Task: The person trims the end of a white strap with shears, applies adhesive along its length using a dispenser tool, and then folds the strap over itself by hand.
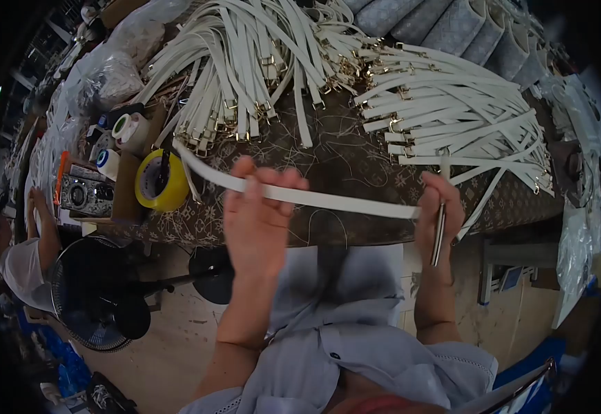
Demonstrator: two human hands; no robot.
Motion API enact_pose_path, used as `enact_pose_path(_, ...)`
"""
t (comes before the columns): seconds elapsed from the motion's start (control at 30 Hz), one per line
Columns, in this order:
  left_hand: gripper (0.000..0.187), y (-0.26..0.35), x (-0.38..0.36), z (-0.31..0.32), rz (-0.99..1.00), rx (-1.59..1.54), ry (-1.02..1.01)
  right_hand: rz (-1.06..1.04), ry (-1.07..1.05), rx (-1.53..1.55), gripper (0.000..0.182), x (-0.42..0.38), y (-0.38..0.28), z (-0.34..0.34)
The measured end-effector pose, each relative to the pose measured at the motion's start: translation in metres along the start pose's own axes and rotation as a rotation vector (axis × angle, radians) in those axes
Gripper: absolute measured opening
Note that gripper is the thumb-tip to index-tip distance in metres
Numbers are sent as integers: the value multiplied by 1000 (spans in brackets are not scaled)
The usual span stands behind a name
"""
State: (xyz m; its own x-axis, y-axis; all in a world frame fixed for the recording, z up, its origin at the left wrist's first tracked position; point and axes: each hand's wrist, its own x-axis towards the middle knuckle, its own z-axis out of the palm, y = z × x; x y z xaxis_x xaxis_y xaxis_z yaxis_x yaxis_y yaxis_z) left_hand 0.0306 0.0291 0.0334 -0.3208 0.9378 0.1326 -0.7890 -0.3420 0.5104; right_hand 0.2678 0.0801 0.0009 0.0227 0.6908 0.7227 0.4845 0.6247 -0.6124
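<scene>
A white strap [335,201] stretches across in front of me, above the table's near edge. My left hand [253,224] is closed on it, thumb on top and fingers behind, with a free end curving up to the left. The strap's other end meets the fingers of my right hand [440,210]. That hand also grips a thin metal tool [438,238], whose kind I cannot make out. Beyond my hands lie a heap of white straps [238,62] with gold buckles and, to the right, another pile of white straps [466,114].
A yellow tape roll [150,181] stands at the left beside a cardboard box [128,196] and a thread cone [131,131]. Loose threads litter the brown patterned cloth [376,228]. A black fan [97,297] and another person [27,265] are lower left. Grey patterned pieces [445,27] lie behind.
</scene>
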Motion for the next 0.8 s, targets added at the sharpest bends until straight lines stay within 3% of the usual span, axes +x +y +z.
enact_pose_path(0.1, 25, 26, 6, -40, 77, 121, 119, -26, -56, -227, 14, 12, 28, -34)
enact_pose_path(0.23, 26, 12, -1, -64, -41, 263, 234, -115, -30, -457, 18, 18, 70, -40)
enact_pose_path(0.33, 28, 1, -3, -63, -108, 316, 328, -50, -35, -564, 18, 12, 81, -34)
enact_pose_path(0.47, 29, 17, -5, -73, -92, 184, 334, -27, -35, -500, 17, 7, 93, -35)
enact_pose_path(0.63, 29, 24, -7, -78, -26, 280, 350, 45, 11, -561, 17, 5, 105, -47)
enact_pose_path(0.7, 29, 20, -8, -77, -36, 323, 349, 34, 116, -272, 22, 6, 92, -42)
enact_pose_path(0.73, 29, 18, -9, -77, -29, 344, 330, 35, 115, -278, 22, 7, 80, -37)
enact_pose_path(0.8, 28, 17, -8, -78, -25, 366, 306, -56, -5, -116, 26, 6, 53, -20)
